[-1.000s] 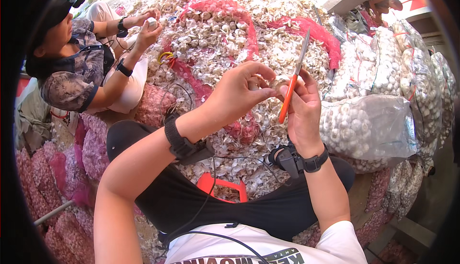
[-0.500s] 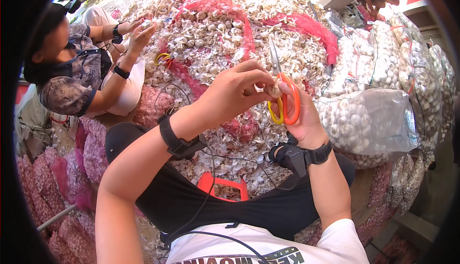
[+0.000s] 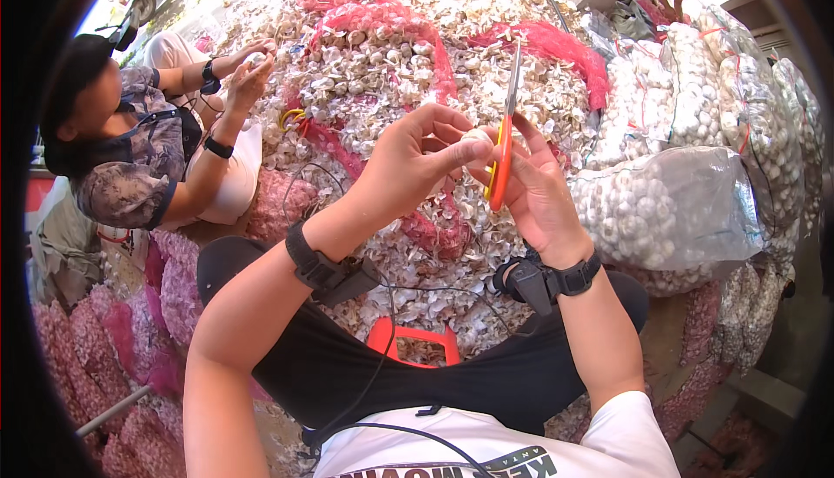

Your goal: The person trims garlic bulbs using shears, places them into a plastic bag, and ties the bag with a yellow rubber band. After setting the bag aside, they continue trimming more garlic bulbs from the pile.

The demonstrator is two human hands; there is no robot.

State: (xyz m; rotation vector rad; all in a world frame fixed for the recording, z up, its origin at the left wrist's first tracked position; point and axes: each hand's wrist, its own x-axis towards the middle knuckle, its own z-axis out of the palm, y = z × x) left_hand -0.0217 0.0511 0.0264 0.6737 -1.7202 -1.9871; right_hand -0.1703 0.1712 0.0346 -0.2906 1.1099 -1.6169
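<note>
My left hand (image 3: 417, 152) pinches a whitish garlic bulb (image 3: 476, 136) between thumb and fingertips. Close beside it, my right hand (image 3: 547, 196) holds a pair of scissors (image 3: 501, 165) with orange and yellow handles. The blades point up and away from me, and the handles are seen nearly edge-on. The bulb sits right by the scissors' handles; whether they touch, I cannot tell. Some right fingers are partly hidden behind the scissors. Below both hands lies a wide heap of garlic bulbs and papery skins (image 3: 382, 70).
Red mesh netting (image 3: 556, 48) lies across the heap. Clear bags of garlic (image 3: 643, 213) stand at the right, pink mesh sacks (image 3: 78, 365) at the lower left. At the left a co-worker (image 3: 130, 131) sits with a bulb in hand. A red plastic stool (image 3: 413, 335) shows between my knees.
The scissors have turned from handle loops facing me to edge-on, blades more upright. My left hand has shifted slightly left, and the bulb shows more plainly. The co-worker's hands have moved a little.
</note>
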